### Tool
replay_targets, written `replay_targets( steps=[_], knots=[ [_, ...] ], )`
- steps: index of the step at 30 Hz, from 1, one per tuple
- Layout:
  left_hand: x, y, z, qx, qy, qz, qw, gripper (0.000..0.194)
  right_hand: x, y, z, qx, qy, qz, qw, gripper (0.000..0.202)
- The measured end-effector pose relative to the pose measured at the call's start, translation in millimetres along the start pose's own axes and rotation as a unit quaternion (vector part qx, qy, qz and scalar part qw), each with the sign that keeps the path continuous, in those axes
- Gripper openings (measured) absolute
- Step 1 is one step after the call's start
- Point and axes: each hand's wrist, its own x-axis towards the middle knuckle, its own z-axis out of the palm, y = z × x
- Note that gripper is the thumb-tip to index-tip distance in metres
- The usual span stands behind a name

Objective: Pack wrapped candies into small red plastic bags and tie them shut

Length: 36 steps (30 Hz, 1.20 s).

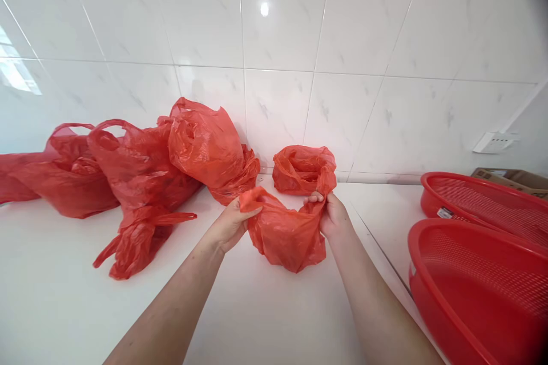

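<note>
Between my two hands, over the white table, hangs a red plastic bag (291,234). My left hand (233,222) pinches its upper left edge, thumb on top. Gathered red plastic at the bag's right end is gripped by my right hand (331,214), fingers curled round it. What the bag contains, if anything, cannot be seen. Just behind it, against the wall, sits a second red plastic bag (299,168) with its rim rolled into an open ring; its right end almost meets the plastic in my right hand, and I cannot tell whether they touch.
Several filled red plastic bags (205,145) lie heaped along the wall at left, on the white table (55,296). At right stand two red plastic baskets (422,245) with perforated sides. A cardboard box (514,178) is behind them, below a wall socket (494,142).
</note>
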Motion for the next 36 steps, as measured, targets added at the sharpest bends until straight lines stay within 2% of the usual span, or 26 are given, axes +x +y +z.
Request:
replay_targets(
  steps=[2, 4, 8, 11, 14, 16, 19, 21, 24, 25, 27, 29, 31, 33, 36],
  knots=[
    [2.7, 5.6, 4.9, -0.012, 0.004, 0.014, 1.0, 0.023, -0.4, 0.4, 8.9, 0.036, 0.01, 0.003, 0.999, 0.032],
    [7.2, 7.8, 10.2, -0.055, 0.04, 0.035, 0.997, 0.017, -1.9, 2.4, 13.6, 0.06, 0.006, -0.003, 0.998, 0.032],
    [14.2, 5.3, 21.3, -0.128, 0.117, 0.05, 0.984, 0.009, -6.1, 8.2, 13.3, 0.044, -0.059, 0.019, 0.997, 0.021],
    [16.4, -2.0, 24.2, -0.177, 0.173, 0.052, 0.968, 0.015, -9.6, 12.7, 12.3, 0.014, -0.076, 0.017, 0.997, 0.017],
    [17.7, -13.5, 19.6, -0.2, 0.224, 0.037, 0.953, 0.02, -16.1, 17.6, 17.2, -0.018, -0.087, 0.017, 0.996, 0.02],
    [17.9, -21.3, 15.2, -0.197, 0.239, 0.032, 0.95, 0.024, -22.0, 21.7, 23.7, -0.039, -0.116, 0.023, 0.992, 0.023],
    [16.2, -29.3, 12.6, -0.171, 0.226, 0.035, 0.958, 0.029, -30.7, 28.1, 34.4, -0.119, -0.168, 0.038, 0.978, 0.026],
    [13.4, -31.0, 15.1, -0.135, 0.193, 0.039, 0.971, 0.029, -35.5, 31.3, 40.3, -0.202, -0.193, 0.044, 0.959, 0.025],
    [7.8, -29.5, 23.2, -0.059, 0.107, 0.027, 0.992, 0.02, -40.6, 34.7, 46.1, -0.306, -0.211, 0.043, 0.927, 0.054],
    [6.1, -28.6, 25.8, -0.031, 0.076, 0.015, 0.997, 0.016, -41.6, 36.0, 47.3, -0.328, -0.213, 0.042, 0.919, 0.058],
    [3.4, -27.2, 29.1, 0.023, 0.017, 0.004, 1.0, 0.009, -42.0, 39.5, 48.5, -0.36, -0.211, 0.037, 0.908, 0.049],
    [2.0, -27.0, 29.1, 0.08, -0.014, 0.017, 0.997, 0.011, -39.9, 43.6, 48.2, -0.37, -0.196, 0.032, 0.908, 0.033],
    [0.8, -27.7, 27.0, 0.126, -0.016, 0.041, 0.991, 0.011, -35.6, 47.3, 46.5, -0.358, -0.165, 0.022, 0.919, 0.023],
    [-1.1, -28.9, 24.6, 0.133, -0.005, 0.057, 0.99, 0.008, -30.3, 49.7, 43.8, -0.341, -0.12, 0.009, 0.932, 0.024],
    [-4.4, -31.7, 22.5, 0.097, 0.013, 0.064, 0.993, 0.054, -24.3, 51.3, 38.7, -0.359, -0.067, -0.011, 0.931, 0.025]
  ],
)
